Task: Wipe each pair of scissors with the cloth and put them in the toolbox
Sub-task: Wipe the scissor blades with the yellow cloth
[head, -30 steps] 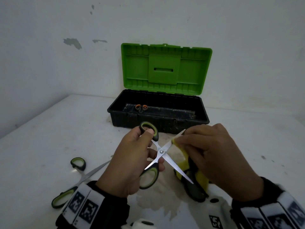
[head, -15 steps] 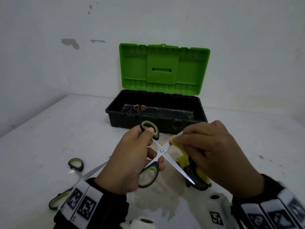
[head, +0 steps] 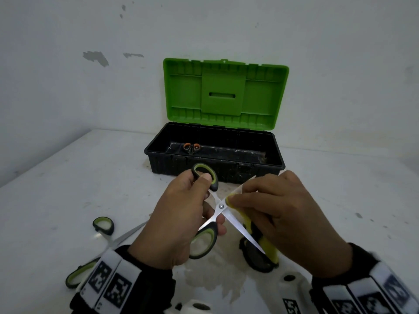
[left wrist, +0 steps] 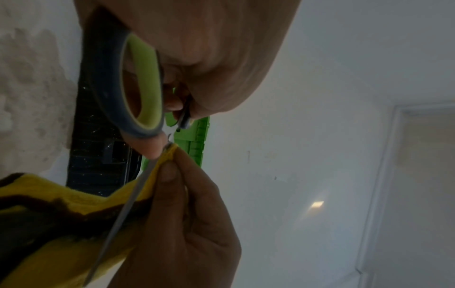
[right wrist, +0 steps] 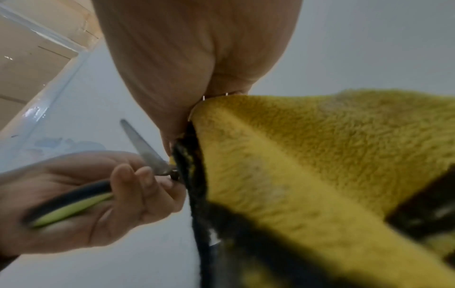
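Observation:
My left hand (head: pixel 181 218) grips the green-and-black handles of a pair of scissors (head: pixel 221 207), blades spread in an X above the table. My right hand (head: pixel 278 214) pinches a yellow-and-black cloth (head: pixel 267 250) around the upper blade close to the pivot; the cloth hangs down under that hand. In the left wrist view the cloth (left wrist: pixel 61 210) wraps the blade (left wrist: pixel 123 210). In the right wrist view the cloth (right wrist: pixel 320 155) fills the right side beside the scissors (right wrist: pixel 145 148). Behind stands the open toolbox (head: pixel 215 164) with its green lid up, orange-handled scissors (head: pixel 191 148) inside.
Another green-handled pair of scissors (head: pixel 102 241) lies open on the white table (head: pixel 68 189) at the lower left, partly hidden by my left wrist. A stained patch (head: pixel 215 277) marks the table under my hands. A wall rises behind the toolbox.
My right hand has slid the cloth down the upper blade toward the pivot. The left hand keeps the scissors in about the same place.

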Demonstrator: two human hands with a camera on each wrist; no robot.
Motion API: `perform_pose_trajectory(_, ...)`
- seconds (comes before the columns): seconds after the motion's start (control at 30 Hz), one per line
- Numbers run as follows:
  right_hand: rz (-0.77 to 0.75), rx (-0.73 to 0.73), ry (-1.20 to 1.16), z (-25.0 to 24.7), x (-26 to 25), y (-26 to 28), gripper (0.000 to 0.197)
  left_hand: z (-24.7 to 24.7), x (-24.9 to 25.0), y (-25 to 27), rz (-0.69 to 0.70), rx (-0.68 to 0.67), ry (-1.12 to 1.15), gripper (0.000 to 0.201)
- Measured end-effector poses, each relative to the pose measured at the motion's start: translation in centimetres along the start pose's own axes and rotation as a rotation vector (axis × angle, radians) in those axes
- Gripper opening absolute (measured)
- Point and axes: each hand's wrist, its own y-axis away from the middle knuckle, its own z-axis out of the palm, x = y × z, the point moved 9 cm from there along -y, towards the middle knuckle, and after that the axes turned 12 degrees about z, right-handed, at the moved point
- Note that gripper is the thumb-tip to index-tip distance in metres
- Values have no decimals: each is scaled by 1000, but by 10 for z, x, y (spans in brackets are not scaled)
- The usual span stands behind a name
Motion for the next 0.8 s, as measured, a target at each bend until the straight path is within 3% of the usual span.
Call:
perform_pose_trajectory(0.17, 88, 98, -29, -13, 17, -4, 22, -3, 0, 4, 25, 19, 7, 25)
perform_pose_trajectory(0.33, 51, 45, -30, -4, -4, -1, 24, 1, 10, 5, 144, 0, -54, 24)
perform_pose_trajectory(0.5, 160, 130, -39, -14, 19, -6, 20, 2, 12, 10, 205, -16, -70, 24)
perform_pose_trajectory(0.6, 137, 148, -65, -13, 7, -7, 21, 1, 17, 9, 236, 4, -56, 24)
perform_pose_trajectory(0.8, 161, 173, -54, -19, 18, -5, 18, 0, 16, 13, 228, -8, -60, 24)
